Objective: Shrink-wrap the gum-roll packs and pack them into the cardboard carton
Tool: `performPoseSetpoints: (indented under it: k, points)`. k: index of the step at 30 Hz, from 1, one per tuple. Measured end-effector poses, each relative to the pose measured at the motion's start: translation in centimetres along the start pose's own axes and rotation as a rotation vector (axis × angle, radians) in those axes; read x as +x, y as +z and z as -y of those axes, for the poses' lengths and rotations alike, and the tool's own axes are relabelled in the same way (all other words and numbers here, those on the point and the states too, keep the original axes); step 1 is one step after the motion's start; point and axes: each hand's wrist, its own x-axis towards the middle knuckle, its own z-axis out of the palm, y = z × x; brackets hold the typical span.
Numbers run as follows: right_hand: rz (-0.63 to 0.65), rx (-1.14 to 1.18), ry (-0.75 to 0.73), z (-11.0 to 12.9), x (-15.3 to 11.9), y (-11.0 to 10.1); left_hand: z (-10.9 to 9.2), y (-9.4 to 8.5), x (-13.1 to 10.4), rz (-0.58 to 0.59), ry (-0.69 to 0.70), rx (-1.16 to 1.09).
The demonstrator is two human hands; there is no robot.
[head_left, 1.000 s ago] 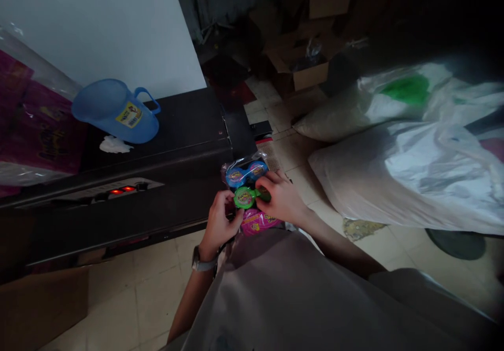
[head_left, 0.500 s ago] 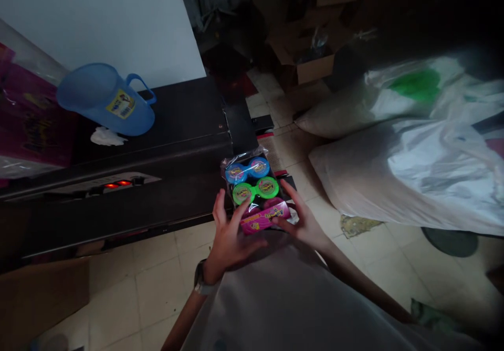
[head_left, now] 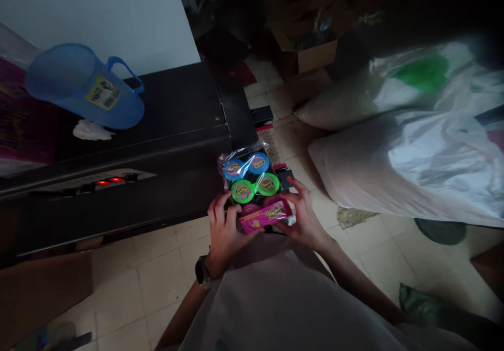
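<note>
candy pack (head_left: 254, 185) — held between both hands (head_left: 262, 222)

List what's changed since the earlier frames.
Left hand and right hand let go of the green twin container and moved toward the body; they now hold the pack's pink front from either side. Unchanged: blue twin container beyond the green, mug on the black unit.

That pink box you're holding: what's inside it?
Inside the pink box, a green double disc and a blue one show through clear wrap; anything beneath them is covered.
</note>
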Motion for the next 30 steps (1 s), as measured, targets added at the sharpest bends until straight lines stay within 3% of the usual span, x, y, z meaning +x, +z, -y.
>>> performPoseSetpoints:
  k: [12,20,30]
  points:
    - [0.092,0.145,0.102,-1.1,-0.7,-0.2,0.3,0.3,-0.3,0.002,-0.006,-0.170]
    - [-0.001,0.227,0.129,-1.4,-0.9,0.2,0.1,0.4,-0.5,0.051,-0.062,-0.259]
    - [0.085,0.227,0.124,-1.7,-0.1,-0.5,-0.1,0.8,-1.2,0.016,-0.117,-0.285]
